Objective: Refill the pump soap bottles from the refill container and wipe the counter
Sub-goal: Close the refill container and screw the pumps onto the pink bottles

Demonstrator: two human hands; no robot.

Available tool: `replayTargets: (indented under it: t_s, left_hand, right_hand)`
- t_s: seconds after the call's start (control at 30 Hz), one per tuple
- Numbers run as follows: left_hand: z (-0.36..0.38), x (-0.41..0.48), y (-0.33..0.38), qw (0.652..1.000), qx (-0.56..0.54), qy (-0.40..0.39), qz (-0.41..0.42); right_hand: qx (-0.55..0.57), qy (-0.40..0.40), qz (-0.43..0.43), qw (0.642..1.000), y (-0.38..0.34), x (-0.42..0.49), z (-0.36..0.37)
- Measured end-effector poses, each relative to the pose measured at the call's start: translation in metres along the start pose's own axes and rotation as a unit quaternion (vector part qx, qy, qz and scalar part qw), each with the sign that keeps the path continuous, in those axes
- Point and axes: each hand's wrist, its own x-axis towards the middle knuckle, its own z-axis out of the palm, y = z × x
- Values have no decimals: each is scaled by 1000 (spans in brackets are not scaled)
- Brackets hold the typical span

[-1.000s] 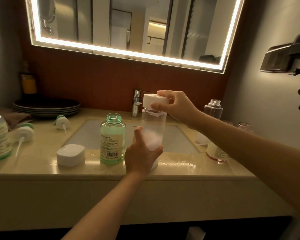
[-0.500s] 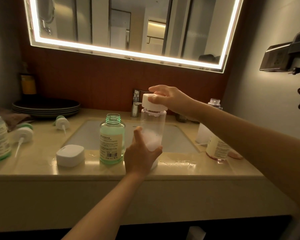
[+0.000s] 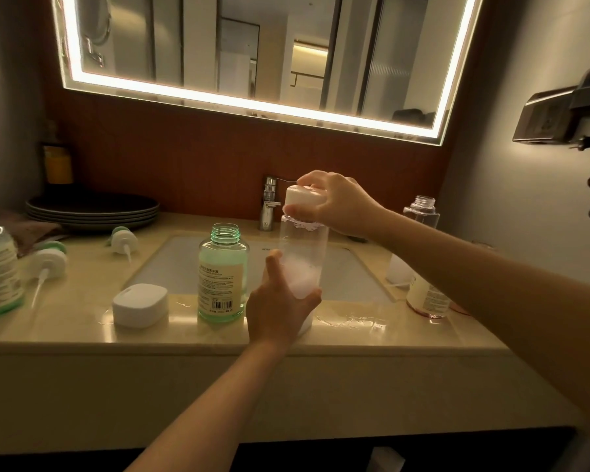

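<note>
clear bottle point(image 3: 302, 253) at counter point(image 3: 82, 321) front edge, both hands gripping, green bottle point(image 3: 222, 274) just beside

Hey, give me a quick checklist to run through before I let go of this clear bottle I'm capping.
1. Left hand grips the clear bottle low on its body: ok.
2. Right hand holds the white cap on the bottle's neck: ok.
3. Cap screwed fully tight: cannot tell.
4. Clear bottle upright: ok.
5. Green bottle beside it closed: not ok, its neck is open.
6. Counter dry: not ok, wet streaks right of the clear bottle.
</note>
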Motion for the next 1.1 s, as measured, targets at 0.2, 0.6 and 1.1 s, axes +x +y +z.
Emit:
replayTargets:
  t_s: [0.2,0.6,1.1]
  left_hand:
    - [-1,0,1,1000,-3,-9,-5]
    - [-2,0,2,1000,2,-12,-11]
    - [-2,-1,1,1000,-4,-7,-1]
  right_hand:
    - [-42,-39,12,998,-6,2,-4]
    - [-13,-50,-23,998,-2,3,-13]
    - [-27,-58,-3,998,-10,0,-13]
